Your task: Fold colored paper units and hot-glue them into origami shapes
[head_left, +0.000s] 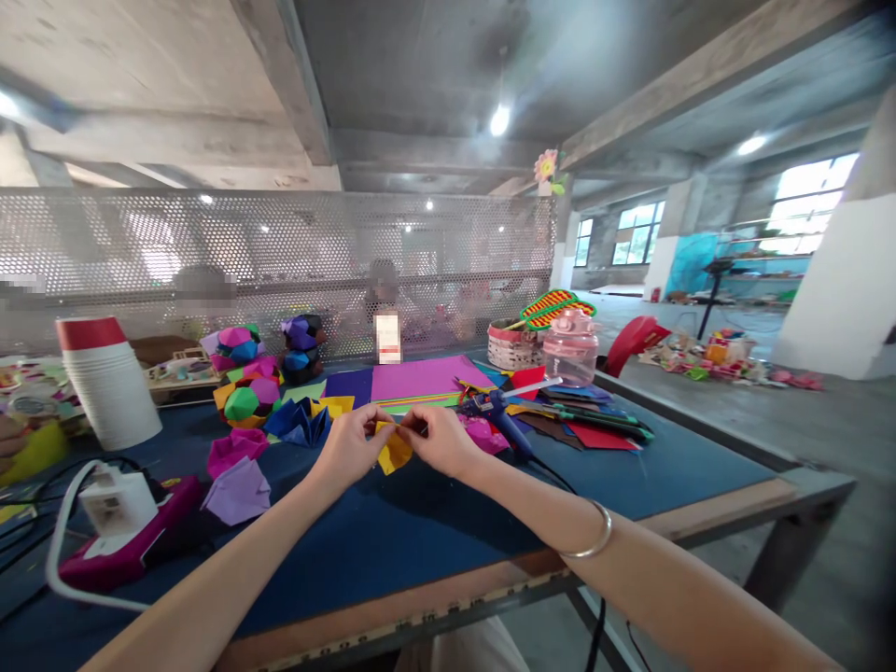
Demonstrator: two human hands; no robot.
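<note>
Pinching yellow paper (394, 450) at frame centre between left hand (350, 446) and right hand (442, 441), fingertips partly hiding folds.

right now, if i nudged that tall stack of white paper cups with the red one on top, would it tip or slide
The tall stack of white paper cups with a red top probably tips rather than slides: it stands high on a narrow footprint on the blue table top. It likely weighs little, so a light push could topple it. The nested cups may separate.

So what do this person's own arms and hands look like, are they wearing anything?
Both forearms are bare, with no sleeves in view and no gloves. The right wrist carries a thin, plain silver-coloured bangle. The left hand and right hand show no rings that can be made out.
</note>
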